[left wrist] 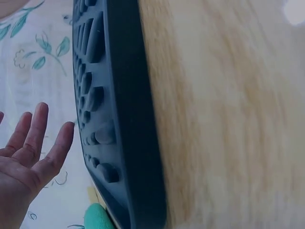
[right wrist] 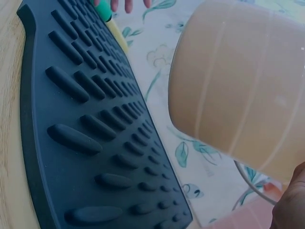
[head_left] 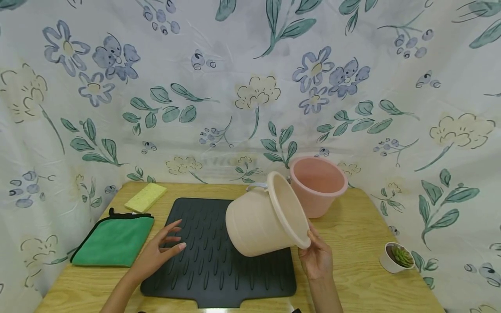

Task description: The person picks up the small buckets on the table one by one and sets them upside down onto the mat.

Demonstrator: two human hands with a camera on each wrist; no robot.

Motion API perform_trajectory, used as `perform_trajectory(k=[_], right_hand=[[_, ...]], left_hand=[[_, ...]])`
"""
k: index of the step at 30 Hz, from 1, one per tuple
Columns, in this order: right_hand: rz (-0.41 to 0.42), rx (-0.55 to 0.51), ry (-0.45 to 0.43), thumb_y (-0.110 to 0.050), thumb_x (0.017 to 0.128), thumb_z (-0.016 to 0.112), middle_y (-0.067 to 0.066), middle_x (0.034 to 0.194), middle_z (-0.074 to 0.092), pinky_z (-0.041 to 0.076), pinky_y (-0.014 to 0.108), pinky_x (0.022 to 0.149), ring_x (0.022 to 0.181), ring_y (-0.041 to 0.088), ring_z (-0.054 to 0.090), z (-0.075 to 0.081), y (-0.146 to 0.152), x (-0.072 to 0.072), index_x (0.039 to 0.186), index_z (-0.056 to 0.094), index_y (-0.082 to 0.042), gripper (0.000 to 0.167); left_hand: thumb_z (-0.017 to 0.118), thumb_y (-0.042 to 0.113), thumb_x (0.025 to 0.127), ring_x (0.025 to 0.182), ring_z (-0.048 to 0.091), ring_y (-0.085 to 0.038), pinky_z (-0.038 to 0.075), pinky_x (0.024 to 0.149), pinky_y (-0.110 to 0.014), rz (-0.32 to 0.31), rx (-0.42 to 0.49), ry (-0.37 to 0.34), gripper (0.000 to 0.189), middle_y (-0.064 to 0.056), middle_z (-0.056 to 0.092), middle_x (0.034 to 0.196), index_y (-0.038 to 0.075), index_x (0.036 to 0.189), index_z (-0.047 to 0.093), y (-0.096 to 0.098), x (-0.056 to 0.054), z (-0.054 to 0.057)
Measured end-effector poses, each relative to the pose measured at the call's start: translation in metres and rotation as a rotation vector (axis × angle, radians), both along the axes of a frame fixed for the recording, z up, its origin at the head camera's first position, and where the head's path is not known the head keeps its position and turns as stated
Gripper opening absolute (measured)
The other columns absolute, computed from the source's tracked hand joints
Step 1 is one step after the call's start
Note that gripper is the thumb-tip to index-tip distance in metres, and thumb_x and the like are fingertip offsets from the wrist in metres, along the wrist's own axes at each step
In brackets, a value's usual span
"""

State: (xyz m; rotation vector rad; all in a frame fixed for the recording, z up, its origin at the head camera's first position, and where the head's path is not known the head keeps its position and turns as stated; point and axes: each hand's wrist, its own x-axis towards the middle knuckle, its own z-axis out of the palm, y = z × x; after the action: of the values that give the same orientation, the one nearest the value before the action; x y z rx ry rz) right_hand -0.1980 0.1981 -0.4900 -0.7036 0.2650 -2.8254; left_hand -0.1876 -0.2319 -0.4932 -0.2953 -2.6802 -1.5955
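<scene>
My right hand (head_left: pixel 318 256) grips the rim of a cream bucket (head_left: pixel 256 221), thumb and fingers on its lower right edge. Tilted on its side, the bucket is held over a dark ribbed drying mat (head_left: pixel 188 269), its mouth facing right. In the right wrist view the bucket's wall (right wrist: pixel 238 90) fills the upper right, and part of its thin handle (right wrist: pixel 252 183) shows beneath. My left hand (head_left: pixel 162 248) hovers above the mat's left side with fingers spread, holding nothing. The left wrist view shows that palm and its fingers apart beside the mat's raised edge (left wrist: pixel 143 143).
Behind the cream bucket stands a pink bucket (head_left: pixel 318 187). A folded green cloth (head_left: pixel 113 241) with black trim lies left of the mat, a yellow sponge (head_left: pixel 145 198) behind it. At the right table edge sits a small potted succulent (head_left: pixel 396 257). A floral curtain (head_left: pixel 219 130) hangs behind the wooden table.
</scene>
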Motion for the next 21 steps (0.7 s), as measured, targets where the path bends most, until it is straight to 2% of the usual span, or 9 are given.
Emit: perform_trajectory(k=[5,12,21], right_hand=[[0.008,-0.012,-0.002,-0.001,0.103,0.006,0.022,0.126,0.062,0.056,0.03,0.087,0.108,0.027,0.068,-0.001,-0.003,0.0,0.145,0.042,0.008,0.056],[0.014,-0.031,0.012,0.0,0.104,0.008,0.022,0.126,0.062,0.056,0.03,0.088,0.11,0.027,0.067,-0.005,-0.009,-0.001,0.142,0.046,0.01,0.055],[0.005,-0.041,0.031,0.0,0.104,0.007,0.023,0.129,0.061,0.056,0.03,0.089,0.111,0.027,0.066,-0.006,-0.016,-0.001,0.144,0.043,0.009,0.055]], left_hand=[[0.062,0.022,0.098,0.122,0.054,-0.044,0.051,0.089,-0.055,-0.011,0.041,0.001,0.063,-0.025,0.044,0.143,0.018,0.154,0.034,0.004,-0.001,0.0],[0.062,0.016,0.098,0.121,0.054,-0.046,0.052,0.088,-0.055,-0.048,0.088,0.042,0.062,-0.027,0.044,0.143,0.013,0.153,0.034,0.013,-0.002,0.003],[0.062,0.015,0.098,0.121,0.053,-0.046,0.053,0.088,-0.052,-0.047,0.138,0.036,0.061,-0.026,0.044,0.143,0.015,0.153,0.036,0.024,-0.003,0.0]])
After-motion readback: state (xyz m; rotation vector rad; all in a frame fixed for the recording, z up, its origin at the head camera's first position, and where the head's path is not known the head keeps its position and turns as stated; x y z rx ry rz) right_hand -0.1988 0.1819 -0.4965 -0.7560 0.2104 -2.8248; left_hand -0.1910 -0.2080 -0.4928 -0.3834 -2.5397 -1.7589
